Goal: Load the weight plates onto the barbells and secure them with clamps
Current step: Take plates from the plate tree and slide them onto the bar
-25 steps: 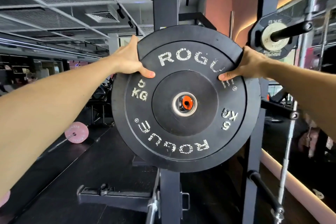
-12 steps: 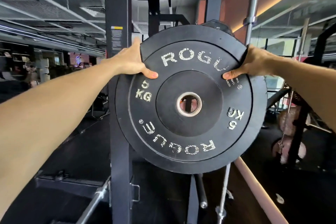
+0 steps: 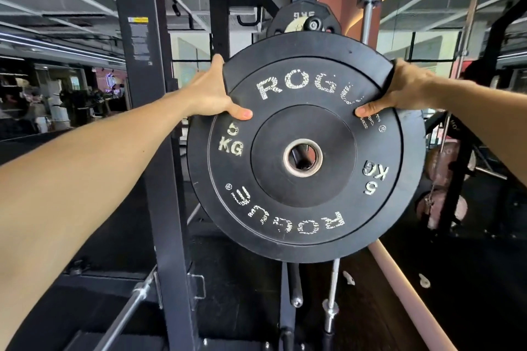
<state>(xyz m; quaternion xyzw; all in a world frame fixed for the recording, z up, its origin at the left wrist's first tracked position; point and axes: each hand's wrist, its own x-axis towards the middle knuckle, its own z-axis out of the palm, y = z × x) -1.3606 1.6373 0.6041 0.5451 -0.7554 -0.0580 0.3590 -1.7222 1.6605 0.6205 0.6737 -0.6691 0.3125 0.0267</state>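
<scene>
Black rubber 5 kg plate [image 3: 305,151] being carried, not yet on a bar.
Left hand [image 3: 209,94] and right hand [image 3: 402,88] are both clamping its upper rim, face toward camera, bore axis pointing straight ahead.

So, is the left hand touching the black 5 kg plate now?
Touching. The head view shows the left hand gripping the upper left rim of the plate, with its thumb pressed flat on the plate's face beside the 5 KG marking.

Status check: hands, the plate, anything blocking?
Left hand and right hand grip plate by upper rim. Plate held in air. Rack upright close behind.
</scene>
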